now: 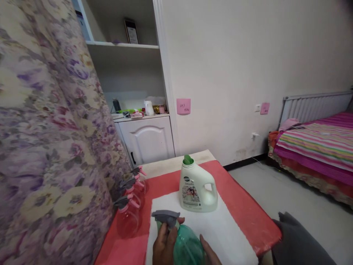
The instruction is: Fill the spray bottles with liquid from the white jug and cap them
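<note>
A translucent green spray bottle with a grey spray head leans toward the left at the bottom of the view. My left hand is closed around its neck, just below the spray head. Against the right side of the bottle's body rests my right hand, its fingers curved along it and its lower part cut off by the frame. Beyond the hands, a pale green detergent jug stands upright on a white sheet. A green piece sits in the jug's mouth.
Several clear spray bottles with pink and grey heads stand along the left edge of the red-covered table. A floral curtain hangs close on the left. Behind the table are a white cabinet and a wall; a bed is at right.
</note>
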